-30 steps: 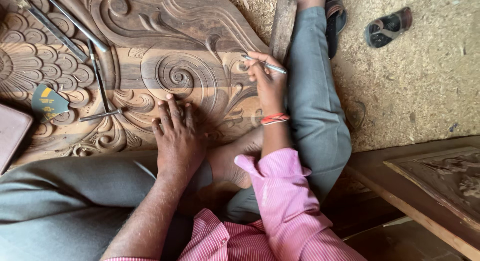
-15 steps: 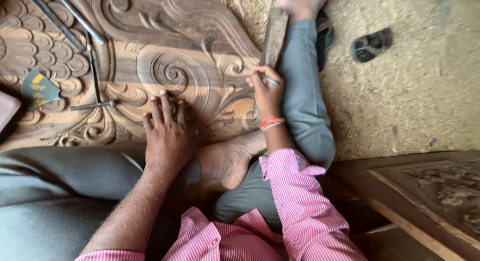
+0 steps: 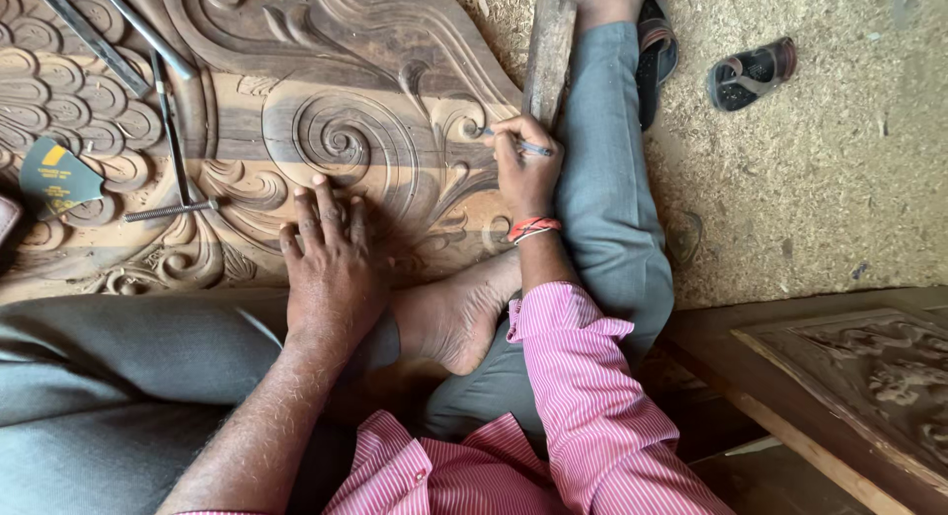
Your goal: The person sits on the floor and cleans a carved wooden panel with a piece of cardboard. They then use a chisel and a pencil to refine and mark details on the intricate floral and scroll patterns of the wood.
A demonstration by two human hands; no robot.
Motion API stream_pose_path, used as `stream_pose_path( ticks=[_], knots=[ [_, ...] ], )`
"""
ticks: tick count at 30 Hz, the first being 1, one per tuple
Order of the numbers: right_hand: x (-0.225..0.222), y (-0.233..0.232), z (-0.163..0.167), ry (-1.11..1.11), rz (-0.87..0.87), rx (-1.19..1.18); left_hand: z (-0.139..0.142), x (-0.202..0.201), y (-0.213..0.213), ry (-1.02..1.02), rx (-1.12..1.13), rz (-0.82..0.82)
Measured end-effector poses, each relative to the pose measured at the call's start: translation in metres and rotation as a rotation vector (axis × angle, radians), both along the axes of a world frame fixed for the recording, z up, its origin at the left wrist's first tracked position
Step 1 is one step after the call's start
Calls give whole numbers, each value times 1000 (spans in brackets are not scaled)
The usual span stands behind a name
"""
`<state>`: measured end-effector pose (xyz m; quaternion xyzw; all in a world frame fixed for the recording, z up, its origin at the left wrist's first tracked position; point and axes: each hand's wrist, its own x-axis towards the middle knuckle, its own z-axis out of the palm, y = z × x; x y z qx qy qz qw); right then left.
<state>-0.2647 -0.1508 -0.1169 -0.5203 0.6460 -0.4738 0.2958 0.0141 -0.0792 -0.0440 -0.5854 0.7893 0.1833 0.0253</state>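
Your left hand (image 3: 331, 253) lies flat, fingers spread apart, on the carved wooden panel (image 3: 326, 90), at about six o'clock from the big spiral scroll (image 3: 346, 140). Holding nothing, it seems to press the board down so it stays steady.

Your right hand (image 3: 526, 169) is pinched shut on a thin pencil (image 3: 523, 148), whose tip meets the panel's edge at three o'clock from the scroll, among the leaf curls. The wrist, with its orange band (image 3: 533, 227), rests against your grey trouser leg (image 3: 612, 199), probably a brace for fine marking.

A wooden mallet (image 3: 548, 56) lies at twelve o'clock from that hand, leaning along the panel's edge within easy reach. Several long metal chisels (image 3: 148, 41) lie on the carving at ten o'clock from your left hand, with a dark green card (image 3: 54, 179) at nine o'clock. Your bare foot (image 3: 454, 317) is tucked against the panel's lower edge, likely wedging it. A sandal (image 3: 750, 73) sits well apart on the sawdust floor (image 3: 839, 179).
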Motion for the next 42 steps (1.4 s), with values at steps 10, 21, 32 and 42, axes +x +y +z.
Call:
stream_pose_path(
  ticks=[10,21,32,42],
  knots=[
    [11,-2,11,-78,-8,12,1,0,1,25,37,24],
    [-3,-1,-25,10,-183,-38,-10,0,4,-3,23,25],
    [6,13,-23,-478,-243,65,-13,-7,14,-103,46,4],
    [-50,-35,-57,-543,331,415,-30,-9,14,72,-12,96]
  ],
)
